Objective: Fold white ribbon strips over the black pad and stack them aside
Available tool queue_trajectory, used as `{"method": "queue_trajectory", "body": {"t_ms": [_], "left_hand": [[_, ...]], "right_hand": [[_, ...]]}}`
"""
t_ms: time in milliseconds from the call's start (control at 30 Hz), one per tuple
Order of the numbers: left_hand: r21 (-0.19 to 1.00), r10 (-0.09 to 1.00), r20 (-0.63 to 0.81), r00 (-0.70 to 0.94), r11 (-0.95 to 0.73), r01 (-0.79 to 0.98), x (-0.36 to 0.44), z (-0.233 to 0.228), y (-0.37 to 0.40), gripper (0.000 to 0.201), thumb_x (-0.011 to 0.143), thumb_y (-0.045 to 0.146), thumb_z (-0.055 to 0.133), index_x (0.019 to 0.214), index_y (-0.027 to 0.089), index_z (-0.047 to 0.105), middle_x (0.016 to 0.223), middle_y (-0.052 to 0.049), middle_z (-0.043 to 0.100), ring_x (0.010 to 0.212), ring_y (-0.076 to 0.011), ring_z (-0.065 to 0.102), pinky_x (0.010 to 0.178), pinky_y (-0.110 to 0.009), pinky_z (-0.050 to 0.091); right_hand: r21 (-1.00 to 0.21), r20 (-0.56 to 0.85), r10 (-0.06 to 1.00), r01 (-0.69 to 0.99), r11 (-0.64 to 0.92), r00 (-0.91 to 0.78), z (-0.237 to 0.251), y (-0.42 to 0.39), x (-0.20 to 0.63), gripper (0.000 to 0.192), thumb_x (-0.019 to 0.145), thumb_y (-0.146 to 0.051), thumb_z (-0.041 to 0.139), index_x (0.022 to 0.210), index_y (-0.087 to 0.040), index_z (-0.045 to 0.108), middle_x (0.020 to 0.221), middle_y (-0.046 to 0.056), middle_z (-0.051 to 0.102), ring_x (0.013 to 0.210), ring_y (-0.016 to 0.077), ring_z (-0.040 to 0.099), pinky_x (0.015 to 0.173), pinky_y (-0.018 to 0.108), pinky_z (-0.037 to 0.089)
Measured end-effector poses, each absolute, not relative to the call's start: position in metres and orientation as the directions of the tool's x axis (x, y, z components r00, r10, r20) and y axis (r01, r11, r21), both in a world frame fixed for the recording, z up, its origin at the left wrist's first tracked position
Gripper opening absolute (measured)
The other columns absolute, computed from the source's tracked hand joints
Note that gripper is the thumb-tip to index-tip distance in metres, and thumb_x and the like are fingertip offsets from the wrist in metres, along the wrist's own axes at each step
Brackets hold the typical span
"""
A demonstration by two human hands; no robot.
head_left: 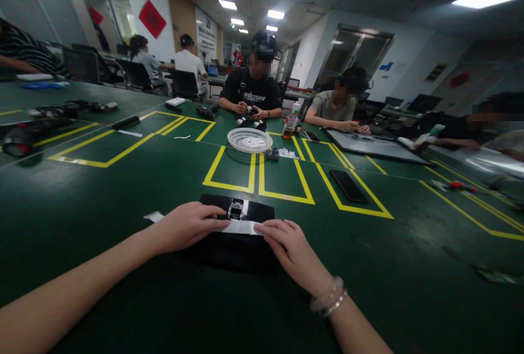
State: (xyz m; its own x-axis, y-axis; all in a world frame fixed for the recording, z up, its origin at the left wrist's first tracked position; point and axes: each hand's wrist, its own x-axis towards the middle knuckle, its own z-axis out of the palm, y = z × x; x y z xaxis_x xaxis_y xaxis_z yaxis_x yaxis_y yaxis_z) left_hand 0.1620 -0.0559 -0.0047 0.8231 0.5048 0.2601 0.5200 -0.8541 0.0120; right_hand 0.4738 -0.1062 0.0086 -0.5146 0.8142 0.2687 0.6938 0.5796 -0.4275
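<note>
In front of me on the green table lies a flat black panel [262, 212] with a small metal-rimmed slot [236, 210] near its far edge. A narrow white strip [241, 227] stretches across the panel just below that slot. My left hand [182, 227] comes from the left and grips the strip's left end with its fingertips. At the right end, my right hand [293, 250] has its thumb and fingers closed on the strip. Another small white scrap [154, 216] lies beside my left hand. The panel's near part is dark and hard to make out.
Ahead stand a round white slatted basket-like grille [249, 140] and a small dark part [273, 154]. A black phone [347, 185] lies to the right, within yellow tape lines [286, 198]. Dark tools [24, 136] are at the left. Several people sit around the table.
</note>
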Motion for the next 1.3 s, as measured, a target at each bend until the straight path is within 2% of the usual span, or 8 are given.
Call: {"method": "queue_trajectory", "body": {"t_ms": [200,400,500,700,833,967,1133,1300], "left_hand": [[-0.007,0.474,0.207,0.856,-0.874,0.485,0.166,-0.006,-0.058,0.044,0.092,0.011,0.062,0.132,0.028,0.060,0.127,-0.008,0.055,0.095,-0.0248,0.062,0.075,-0.031,0.052],[-0.008,0.449,0.203,0.870,-0.888,0.460,0.168,-0.003,-0.061,0.035,0.091,0.023,0.069,0.125,0.027,0.065,0.128,-0.008,0.053,0.098,-0.0256,0.060,0.083,-0.035,0.051],[-0.014,0.450,0.212,0.868,-0.886,0.463,0.170,-0.004,-0.061,0.035,0.090,0.023,0.071,0.124,0.027,0.065,0.128,-0.009,0.054,0.101,-0.0263,0.058,0.085,-0.037,0.050],[0.045,0.482,0.199,0.853,-0.874,0.484,0.172,-0.002,-0.063,0.044,0.085,0.027,0.077,0.127,0.026,0.063,0.133,-0.009,0.052,0.115,-0.0315,0.053,0.097,-0.044,0.046],[0.111,0.525,0.178,0.832,-0.851,0.513,0.175,-0.005,-0.066,0.072,0.082,0.048,0.081,0.142,0.023,0.051,0.146,-0.010,0.042,0.130,-0.0347,0.043,0.111,-0.049,0.035],[0.132,0.529,0.151,0.835,-0.848,0.514,0.178,-0.013,-0.067,0.095,0.079,0.063,0.078,0.153,0.020,0.037,0.153,-0.012,0.032,0.138,-0.0343,0.034,0.119,-0.048,0.022],[0.139,0.550,0.142,0.823,-0.834,0.533,0.181,-0.017,-0.067,0.094,0.080,0.060,0.078,0.153,0.019,0.035,0.152,-0.012,0.034,0.138,-0.0326,0.034,0.120,-0.047,0.018],[0.142,0.524,0.167,0.835,-0.851,0.506,0.182,-0.013,-0.065,0.090,0.077,0.058,0.081,0.149,0.021,0.043,0.147,-0.010,0.041,0.135,-0.0320,0.039,0.121,-0.047,0.017]], "right_hand": [[-0.257,0.193,0.789,0.746,0.615,-0.584,0.011,-0.111,0.472,0.038,0.098,-0.017,0.045,0.127,-0.036,0.061,0.121,0.005,0.064,0.108,0.0211,0.061,0.102,0.055,0.037],[-0.172,0.170,0.777,0.759,0.629,-0.605,0.014,-0.116,0.467,0.034,0.093,-0.019,0.054,0.121,-0.035,0.064,0.123,0.007,0.062,0.109,0.0249,0.060,0.103,0.062,0.033],[-0.148,0.189,0.773,0.761,0.632,-0.606,0.014,-0.118,0.465,0.030,0.090,-0.024,0.061,0.117,-0.036,0.066,0.123,0.006,0.062,0.114,0.0274,0.057,0.106,0.065,0.030],[-0.123,0.192,0.768,0.761,0.636,-0.611,0.012,-0.120,0.462,0.038,0.089,-0.028,0.064,0.126,-0.037,0.061,0.130,0.007,0.060,0.123,0.0308,0.052,0.108,0.066,0.030],[-0.118,0.184,0.778,0.772,0.624,-0.601,0.010,-0.122,0.459,0.031,0.092,-0.035,0.061,0.123,-0.037,0.063,0.134,0.007,0.059,0.130,0.0320,0.048,0.109,0.066,0.028],[-0.117,0.204,0.776,0.772,0.625,-0.597,0.008,-0.122,0.457,0.031,0.092,-0.033,0.062,0.122,-0.037,0.064,0.136,0.006,0.059,0.132,0.0317,0.047,0.110,0.066,0.028],[-0.107,0.208,0.766,0.764,0.636,-0.608,0.007,-0.119,0.459,0.029,0.092,-0.031,0.061,0.121,-0.036,0.064,0.137,0.007,0.058,0.133,0.0314,0.047,0.111,0.066,0.026],[-0.086,0.271,0.761,0.772,0.630,-0.590,0.009,-0.116,0.463,0.044,0.093,-0.032,0.059,0.137,-0.033,0.053,0.141,0.007,0.055,0.132,0.0300,0.047,0.112,0.063,0.026]]}}
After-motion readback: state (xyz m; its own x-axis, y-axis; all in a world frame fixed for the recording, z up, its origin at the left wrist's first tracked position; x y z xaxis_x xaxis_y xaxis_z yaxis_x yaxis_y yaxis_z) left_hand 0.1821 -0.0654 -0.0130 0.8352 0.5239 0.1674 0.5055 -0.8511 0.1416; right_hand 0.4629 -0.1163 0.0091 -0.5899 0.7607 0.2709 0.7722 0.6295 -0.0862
